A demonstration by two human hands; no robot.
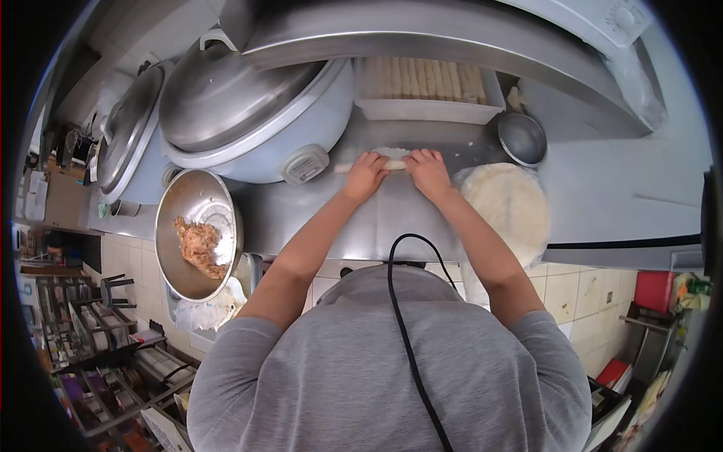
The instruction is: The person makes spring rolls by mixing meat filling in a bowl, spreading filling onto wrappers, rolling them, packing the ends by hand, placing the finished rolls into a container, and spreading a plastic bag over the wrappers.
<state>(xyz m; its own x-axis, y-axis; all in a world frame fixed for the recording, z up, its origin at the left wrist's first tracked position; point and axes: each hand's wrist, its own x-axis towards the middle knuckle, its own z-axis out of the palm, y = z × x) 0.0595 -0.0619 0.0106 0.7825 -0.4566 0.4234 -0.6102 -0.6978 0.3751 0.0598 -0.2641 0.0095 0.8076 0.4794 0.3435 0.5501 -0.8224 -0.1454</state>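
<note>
A pale rolled wrapper (394,165) lies crosswise on the steel counter (339,226). My left hand (365,176) rests on its left part, fingers bent and close together over it. On the right part is my right hand (428,173), its fingers curled down over the roll in the same way. A white piece of the wrapper shows just beyond the roll, between the hands. To the right lies a stack of round pale wrappers (508,211). Reddish minced filling (200,247) sits in a metal bowl (163,226) at the left.
Beyond the hands, a white tray (429,112) holds several pale rolls (425,78). A small metal bowl (522,139) stands beside it. Two large lidded cookers (256,154) are at the left. A steel shelf edge (422,41) overhangs the back. A black cable (407,331) hangs in front of my shirt.
</note>
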